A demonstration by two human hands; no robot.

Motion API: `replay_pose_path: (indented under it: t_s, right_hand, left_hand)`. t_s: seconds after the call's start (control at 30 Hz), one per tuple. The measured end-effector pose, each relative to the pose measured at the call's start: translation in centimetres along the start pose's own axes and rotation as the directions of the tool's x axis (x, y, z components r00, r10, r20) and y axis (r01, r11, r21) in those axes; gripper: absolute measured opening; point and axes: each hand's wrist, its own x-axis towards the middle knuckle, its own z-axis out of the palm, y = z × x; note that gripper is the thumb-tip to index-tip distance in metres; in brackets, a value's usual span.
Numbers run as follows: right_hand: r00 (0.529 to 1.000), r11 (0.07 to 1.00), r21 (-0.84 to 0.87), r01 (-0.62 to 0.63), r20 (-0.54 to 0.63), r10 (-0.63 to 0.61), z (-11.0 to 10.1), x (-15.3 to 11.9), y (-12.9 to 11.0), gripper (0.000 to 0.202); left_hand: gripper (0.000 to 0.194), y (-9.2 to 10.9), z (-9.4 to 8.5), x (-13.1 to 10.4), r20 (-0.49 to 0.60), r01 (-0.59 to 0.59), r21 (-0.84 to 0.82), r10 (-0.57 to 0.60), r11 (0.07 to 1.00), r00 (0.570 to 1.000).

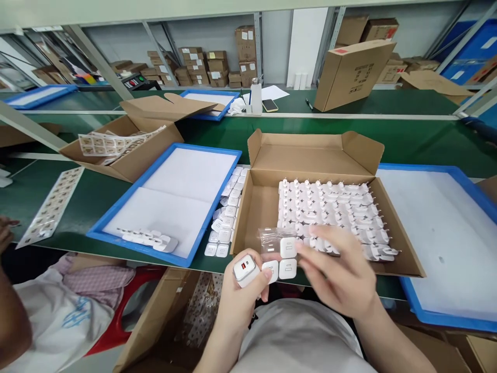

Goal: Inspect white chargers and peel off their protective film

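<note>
My left hand is closed around a white charger whose red and dark ports face up. Its thumb presses against another white charger, one of three in a small cluster by a clear plastic piece. My right hand has its fingers apart, and one fingertip lies at the edge of the upper charger in that cluster. Behind both hands stands an open cardboard box holding rows of white chargers with pins up. Its left part shows bare cardboard.
Loose white chargers lie left of the box. A blue-rimmed tray beyond them carries a few chargers; another tray is at the right. Further left are a carton of sticker sheets and a co-worker's hand.
</note>
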Motion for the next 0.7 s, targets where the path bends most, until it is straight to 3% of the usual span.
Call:
replay_pose_path:
  t_s: [0.07,0.17,0.27,0.4,0.47,0.57,0.63,0.7]
  right_hand:
    - [0.991,0.993,0.118,0.030,0.129,-0.046,0.2,-0.5,-0.3,0.046]
    - [0.977,0.958,0.243,-0.155,0.182,0.111,0.8,-0.6,0.0,0.030]
    - [0.921,0.854,0.374,-0.361,0.284,0.265,1.2,-0.3,0.4,0.007]
    - [0.831,0.655,0.520,-0.549,0.422,0.362,1.5,0.0,0.6,0.038]
    - [0.803,0.584,0.552,-0.595,0.443,0.400,1.5,0.1,0.8,0.044]
    - [0.792,0.540,0.586,-0.604,0.365,0.490,0.6,0.6,1.6,0.043]
    - [0.796,0.556,0.612,-0.562,0.216,0.566,-0.4,1.0,2.3,0.042]
    - [0.786,0.603,0.616,-0.508,0.045,0.617,-1.3,1.3,3.0,0.040]
  left_hand:
    - [0.043,-0.3,-0.1,-0.1,0.020,-0.052,0.038,0.051,0.998,0.998]
    - [0.036,-1.2,-0.8,-0.1,0.104,-0.188,0.162,0.173,0.969,0.979]
    - [0.029,-1.8,-1.5,0.0,0.189,-0.332,0.277,0.287,0.902,0.939]
    - [0.023,-1.1,-1.3,-0.1,0.289,-0.501,0.384,0.414,0.776,0.863]
    - [0.022,-0.5,-1.0,-0.3,0.330,-0.538,0.407,0.430,0.738,0.840]
    - [0.020,0.0,-0.6,-0.8,0.365,-0.559,0.425,0.431,0.711,0.825]
    - [0.018,0.0,-0.7,-1.3,0.360,-0.554,0.426,0.427,0.716,0.829]
    - [0.015,-0.2,-0.8,-1.5,0.301,-0.497,0.432,0.399,0.752,0.866]
